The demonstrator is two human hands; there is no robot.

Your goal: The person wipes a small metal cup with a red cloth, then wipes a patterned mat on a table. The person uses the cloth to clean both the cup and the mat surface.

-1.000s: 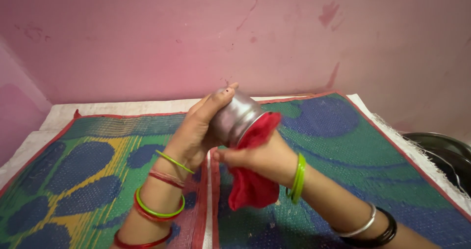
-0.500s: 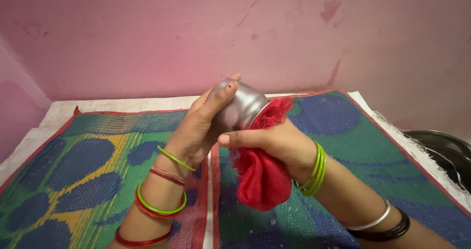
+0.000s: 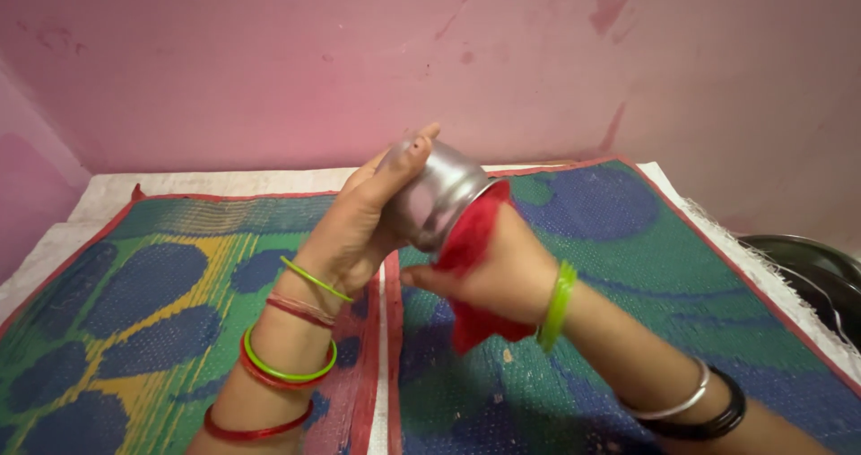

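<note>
Only the head view to go on here: the left hand (image 3: 359, 226) has its fingers wrapped around the base of a small shiny round steel pot (image 3: 437, 190), holding it up in the air, tipped so its mouth faces right. The right hand (image 3: 493, 271) has its fingers clamped on a crumpled red cloth (image 3: 473, 280), pushing a wad of it against and into the pot's mouth while the rest hangs down below the palm. As for progress, I'd guess the wiping is mid-way: the outside already looks pretty bright, but I can't see the inside at all, so no telling how clean that is. Underneath is a woven plastic mat in green, blue and yellow with red edging (image 3: 152, 285), lying on a white sheet. A scuffed pink wall (image 3: 269, 52) sits behind, and a dark metal pan (image 3: 807, 267) peeks in at the right edge.
</note>
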